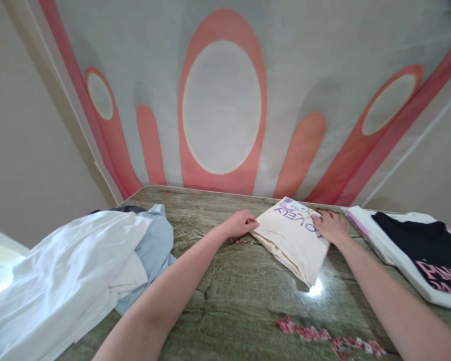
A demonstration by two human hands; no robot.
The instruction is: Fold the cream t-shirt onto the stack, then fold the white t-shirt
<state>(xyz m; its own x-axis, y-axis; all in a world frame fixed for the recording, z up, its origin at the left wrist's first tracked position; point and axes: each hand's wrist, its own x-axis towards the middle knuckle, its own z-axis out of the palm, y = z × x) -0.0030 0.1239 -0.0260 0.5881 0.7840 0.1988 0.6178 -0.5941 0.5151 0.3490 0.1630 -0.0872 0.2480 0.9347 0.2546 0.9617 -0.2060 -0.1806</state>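
**Fingers at both ends of a folded cream shirt**

The fingers [251, 219] of the left hand [240, 223] are bent, and their tips touch the 9 o'clock edge of a folded cream shirt [291, 240]. Whether they pinch the cloth or only press on it cannot be told from this view. The fingers [318, 217] of the right hand [332, 228] lie stretched out and close together, flat on the shirt's 3 o'clock edge, palm down and gripping nothing. Both forearms are bare and reach in from 6 o'clock.

The cream shirt lies on the table [225, 291], at about 1 o'clock from the table's middle, between the two hands. It is folded into a thick oblong packet and lies askew, one short end towards 11 o'clock and the other towards 5 o'clock. Its top face bears purple lettering [298, 216] that reads "LOVELY", upside down to the person, with a small purple drawing beside it at the far end.

At 9 o'clock a loose heap of clothes [67, 260], white on top and pale blue beneath, covers the table's left side, well apart from the shirt. At 3 o'clock, near the right hand, a black shirt [413, 235] with pink lettering lies flat on a white garment [383, 235]. The table top is glossy, greenish and marbled, with a red flower print [323, 338] at 5 o'clock. Behind the table, at 12 o'clock, hangs a grey wall cloth [221, 105] with pink ovals.
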